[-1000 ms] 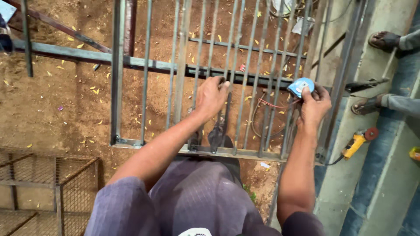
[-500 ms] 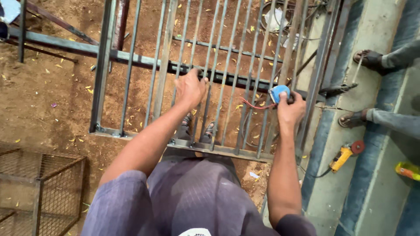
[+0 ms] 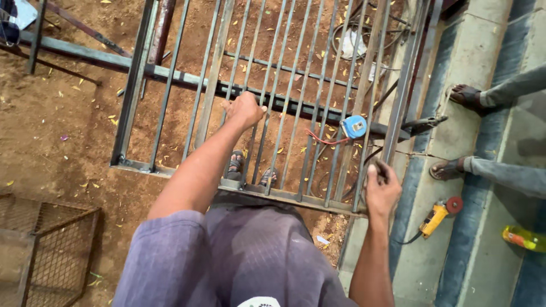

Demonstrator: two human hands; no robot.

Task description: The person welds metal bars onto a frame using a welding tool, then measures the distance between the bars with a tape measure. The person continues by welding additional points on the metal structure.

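Steel gate point(image 3: 170, 85): grey frame of thin upright bars, lying flat just above the brown dirt, propped on a long beam point(image 3: 79, 54) that crosses under it.
Left hand point(image 3: 245, 110): my fist is clenched around one of the middle bars, close to where the beam passes below.
Right hand point(image 3: 382, 190): curled around a bar at the gate's near right corner, fingers closed on the metal.
Tape measure point(image 3: 354, 126): blue and round, resting on the bars near the right side, well apart from my right hand, with a red cord point(image 3: 321, 139) trailing off to its left.
My feet point(image 3: 250, 167): in sandals, seen through the bars just beyond the near rail, standing on the dirt.
Grinder point(image 3: 435, 216): yellow body with a red disc, lying on the concrete strip point(image 3: 483, 34) to the right of the gate, its black cable running back toward me.
Bottle point(image 3: 524, 238): yellow-green, lying on the concrete at the far right edge.
Other person: two sandalled feet point(image 3: 455, 132) and grey trouser legs reach in from the right, on the concrete.
Mesh cage point(image 3: 45, 244): rusty wire panel at lower left, on the dirt.
Cables point(image 3: 352, 42): a loose tangle on the dirt under the far end of the gate.
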